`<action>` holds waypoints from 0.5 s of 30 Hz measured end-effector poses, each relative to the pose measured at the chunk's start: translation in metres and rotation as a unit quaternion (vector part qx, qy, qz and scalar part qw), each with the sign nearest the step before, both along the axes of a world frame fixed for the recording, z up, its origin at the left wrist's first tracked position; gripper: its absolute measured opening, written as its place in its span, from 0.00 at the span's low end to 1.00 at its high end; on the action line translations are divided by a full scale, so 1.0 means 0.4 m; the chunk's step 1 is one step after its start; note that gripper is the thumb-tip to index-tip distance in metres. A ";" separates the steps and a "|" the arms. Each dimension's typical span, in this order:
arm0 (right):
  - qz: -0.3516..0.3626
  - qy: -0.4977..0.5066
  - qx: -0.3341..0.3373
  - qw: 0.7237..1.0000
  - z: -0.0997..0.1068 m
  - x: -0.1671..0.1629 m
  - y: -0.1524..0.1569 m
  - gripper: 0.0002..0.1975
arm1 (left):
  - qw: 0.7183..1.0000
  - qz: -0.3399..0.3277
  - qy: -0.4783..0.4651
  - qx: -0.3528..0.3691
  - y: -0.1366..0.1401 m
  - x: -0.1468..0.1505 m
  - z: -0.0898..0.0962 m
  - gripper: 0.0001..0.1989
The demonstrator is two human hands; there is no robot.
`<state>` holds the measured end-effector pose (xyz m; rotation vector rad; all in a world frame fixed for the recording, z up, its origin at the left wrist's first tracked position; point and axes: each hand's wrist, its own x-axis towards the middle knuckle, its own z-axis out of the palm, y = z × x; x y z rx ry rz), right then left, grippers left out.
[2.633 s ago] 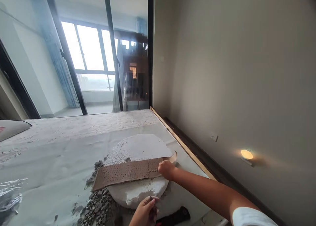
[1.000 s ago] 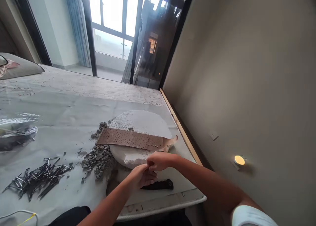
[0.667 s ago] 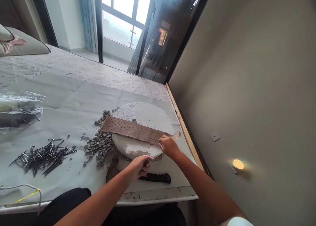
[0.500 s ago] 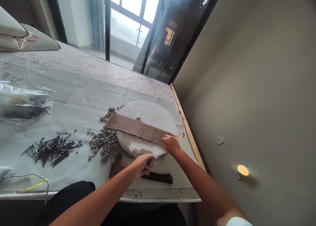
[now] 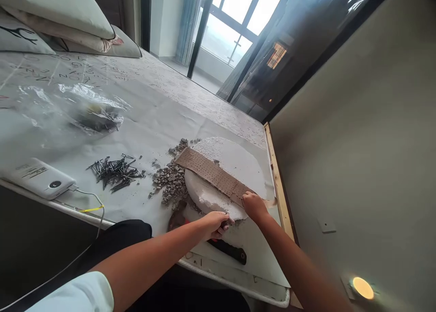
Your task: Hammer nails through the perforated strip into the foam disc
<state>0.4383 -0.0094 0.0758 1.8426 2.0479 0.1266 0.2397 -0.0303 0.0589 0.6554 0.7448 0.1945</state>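
A brown strip (image 5: pixel 213 173) dotted with small holes lies across a round white foam slab (image 5: pixel 235 160). My right hand (image 5: pixel 255 205) is closed at the strip's near right part, fingertips pinched down against its surface; whatever is between them is too small to make out. By the slab's front edge, my left hand (image 5: pixel 218 223) has its fingers curled together, their contents hidden. Below that hand lies a hammer-like tool with a black handle (image 5: pixel 228 250), partly covered by my forearm. A pile of dark nails (image 5: pixel 116 171) rests to the left.
Grey stone bits (image 5: pixel 172 182) are heaped against the slab's left side. A clear plastic bag (image 5: pixel 91 110), a white power bank (image 5: pixel 41 178) with a cable and pillows (image 5: pixel 64 12) lie further left. A wooden edge (image 5: pixel 279 180) runs along the wall at right.
The view has swung left and tilted, so the things appear shifted right and the power bank shows fully. Both hands keep nearly the same places at the strip and slab.
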 end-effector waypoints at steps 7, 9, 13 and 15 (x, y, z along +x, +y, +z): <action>0.031 0.007 -0.029 0.999 0.026 -0.001 0.014 0.11 | 1.000 0.010 -0.006 0.008 -0.004 0.003 -0.001 0.13; 0.029 0.011 -0.033 0.999 0.037 0.003 0.018 0.10 | 1.000 0.012 -0.008 0.010 -0.004 0.004 -0.003 0.12; 0.026 0.020 -0.040 0.999 0.052 0.006 0.023 0.09 | 1.000 0.013 -0.013 0.010 -0.002 0.006 -0.007 0.12; 0.027 0.021 -0.046 0.998 0.054 0.005 0.024 0.09 | 1.000 0.011 -0.015 0.008 -0.001 0.006 -0.008 0.11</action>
